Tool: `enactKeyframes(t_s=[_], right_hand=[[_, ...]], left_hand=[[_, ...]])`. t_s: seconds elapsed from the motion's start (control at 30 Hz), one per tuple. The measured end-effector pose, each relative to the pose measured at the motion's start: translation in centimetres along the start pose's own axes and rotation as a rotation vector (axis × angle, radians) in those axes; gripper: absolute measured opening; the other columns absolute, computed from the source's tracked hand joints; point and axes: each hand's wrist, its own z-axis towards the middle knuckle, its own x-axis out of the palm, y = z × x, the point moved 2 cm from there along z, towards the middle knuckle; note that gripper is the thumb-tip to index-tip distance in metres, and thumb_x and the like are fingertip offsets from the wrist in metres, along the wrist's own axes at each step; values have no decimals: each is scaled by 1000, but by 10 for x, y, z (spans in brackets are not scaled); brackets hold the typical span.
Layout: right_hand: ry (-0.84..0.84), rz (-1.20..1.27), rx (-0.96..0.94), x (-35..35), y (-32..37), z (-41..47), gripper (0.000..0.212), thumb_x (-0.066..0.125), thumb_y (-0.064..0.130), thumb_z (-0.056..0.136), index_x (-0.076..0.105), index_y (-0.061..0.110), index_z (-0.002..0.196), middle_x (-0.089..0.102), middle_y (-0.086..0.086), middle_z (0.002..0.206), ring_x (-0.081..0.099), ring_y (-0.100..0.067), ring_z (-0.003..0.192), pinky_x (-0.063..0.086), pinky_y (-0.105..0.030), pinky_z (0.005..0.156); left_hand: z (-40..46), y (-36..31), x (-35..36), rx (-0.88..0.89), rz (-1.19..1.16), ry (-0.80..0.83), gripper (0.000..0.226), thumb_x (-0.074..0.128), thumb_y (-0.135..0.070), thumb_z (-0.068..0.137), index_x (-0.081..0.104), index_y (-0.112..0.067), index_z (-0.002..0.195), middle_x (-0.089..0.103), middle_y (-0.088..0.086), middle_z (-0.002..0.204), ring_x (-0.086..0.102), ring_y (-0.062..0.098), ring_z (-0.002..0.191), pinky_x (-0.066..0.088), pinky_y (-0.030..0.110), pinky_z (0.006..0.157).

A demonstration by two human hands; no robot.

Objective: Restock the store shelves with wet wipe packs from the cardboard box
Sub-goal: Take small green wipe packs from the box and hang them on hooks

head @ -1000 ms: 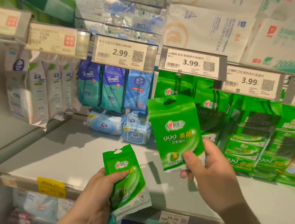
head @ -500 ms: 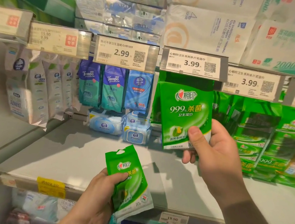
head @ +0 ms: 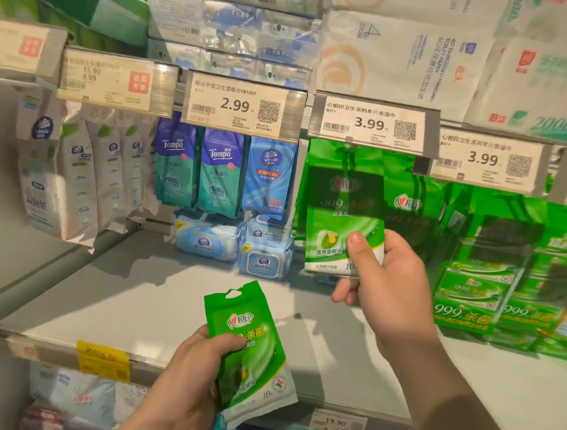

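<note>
Head view shows the right hand [head: 386, 278] pinching a green wipe pack [head: 343, 216] raised under the 3.99 price tag [head: 369, 123], apparently not yet hung. Left hand [head: 189, 378] grips a second pack [head: 250, 345] at lower centre. Cardboard box is unseen.

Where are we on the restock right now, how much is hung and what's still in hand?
Done: green packs already hang under the 3.99 tag and fill the row to the right. In hand: the right hand holds a green pack up at that hook, its top in shadow, so I cannot tell if it is on. Left: the left hand grips another green pack. The box is out of view.
</note>
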Motion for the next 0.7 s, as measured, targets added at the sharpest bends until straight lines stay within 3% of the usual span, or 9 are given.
enactKeyframes(t_s=[0.1, 0.17, 0.23, 0.4, 0.53, 0.63, 0.7], right_hand=[[-23, 4, 31, 8, -2, 6, 29, 61, 38, 101, 53, 10, 101, 70, -14, 74, 72, -31, 56, 51, -45, 58], [-12, 24, 57, 12, -4, 7, 28, 61, 37, 101, 51, 11, 94, 69, 0, 68, 73, -31, 60, 52, -40, 55], [14, 18, 89, 15, -7, 6, 29, 60, 38, 102, 51, 11, 96, 72, 4, 68, 74, -30, 62, 54, -38, 57], [67, 15, 250, 7, -36, -9, 19, 59, 31, 103, 59, 12, 103, 75, -12, 88, 69, -25, 55, 50, -35, 52], [230, -70, 372, -7, -60, -42, 18, 55, 30, 104, 62, 13, 108, 76, -8, 88, 66, -21, 57, 46, -28, 48], [369, -144, 342, -22, -68, -66, 22, 53, 38, 105, 67, 22, 110, 75, -4, 90, 69, -28, 64, 54, -43, 59], [459, -163, 319, -30, -67, -76, 22, 57, 43, 101, 66, 28, 114, 76, -6, 93, 73, -35, 69, 54, -42, 62]], left_hand=[[2, 2, 0, -6, 33, 28, 31, 53, 8, 92, 63, -2, 120, 76, 24, 103, 73, 35, 77, 58, 33, 61], [2, 3, -1, -1, 47, 37, 31, 53, 8, 93, 64, -2, 120, 75, 26, 104, 71, 37, 83, 56, 37, 70], [0, 3, -1, 5, 59, 51, 29, 53, 7, 93, 64, -3, 118, 76, 24, 102, 72, 35, 78, 58, 34, 65], [-5, -3, 2, 86, 88, 124, 27, 57, 1, 96, 66, -6, 120, 76, 21, 106, 75, 34, 83, 57, 33, 64], [-8, -8, 13, 158, 147, 229, 29, 60, 2, 93, 65, -8, 121, 76, 17, 110, 76, 34, 96, 62, 38, 74], [-10, -8, 31, 209, 207, 316, 34, 61, 2, 92, 64, -10, 124, 76, 15, 113, 74, 35, 104, 58, 43, 88], [-10, -6, 45, 235, 229, 373, 35, 62, 1, 92, 64, -11, 125, 75, 14, 116, 73, 35, 105, 59, 43, 87]])
